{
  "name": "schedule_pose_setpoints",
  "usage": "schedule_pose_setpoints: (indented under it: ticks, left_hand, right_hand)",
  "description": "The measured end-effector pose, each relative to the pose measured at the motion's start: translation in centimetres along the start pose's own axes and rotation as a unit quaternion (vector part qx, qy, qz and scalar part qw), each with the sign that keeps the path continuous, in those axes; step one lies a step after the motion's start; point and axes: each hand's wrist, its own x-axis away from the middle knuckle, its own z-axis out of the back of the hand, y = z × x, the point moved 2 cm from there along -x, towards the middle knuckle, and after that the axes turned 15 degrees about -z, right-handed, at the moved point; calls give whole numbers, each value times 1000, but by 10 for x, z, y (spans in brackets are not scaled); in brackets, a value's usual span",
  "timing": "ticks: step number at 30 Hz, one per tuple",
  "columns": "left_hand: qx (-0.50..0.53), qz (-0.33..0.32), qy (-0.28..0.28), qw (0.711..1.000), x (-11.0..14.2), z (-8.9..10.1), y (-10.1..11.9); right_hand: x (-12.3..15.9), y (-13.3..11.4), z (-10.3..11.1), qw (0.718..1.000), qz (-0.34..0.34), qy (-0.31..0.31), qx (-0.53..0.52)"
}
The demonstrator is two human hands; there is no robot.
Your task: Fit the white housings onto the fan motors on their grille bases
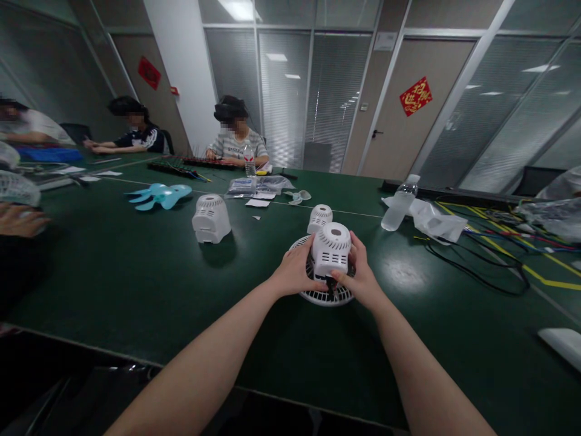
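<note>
Basically, I've got L hand (297, 267) + R hand (363, 275) curled round white vented housing (332, 245), held btwn them over round grille (327, 299) on green table (172, 284).

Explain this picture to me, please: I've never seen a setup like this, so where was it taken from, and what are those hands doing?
There is no robot here. This one picture comes from a camera on a person's head, looking forward and down, so the two bare arms reaching in from below are the wearer's own. The left hand and right hand hold a white plastic casing over a round white grille. On the green table also lie two similar casings, blue fan blades, a bottle beside crumpled wrapping, and cables. Other people sit around it.
</note>
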Motion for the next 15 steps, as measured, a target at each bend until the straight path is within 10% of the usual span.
schedule_pose_setpoints:
  ticks: [15]
  left_hand:
    - [9, 10, -7, 1000, 0, -1, 0]
  right_hand:
    - [-2, 6, 4, 999, -26, -30, -31]
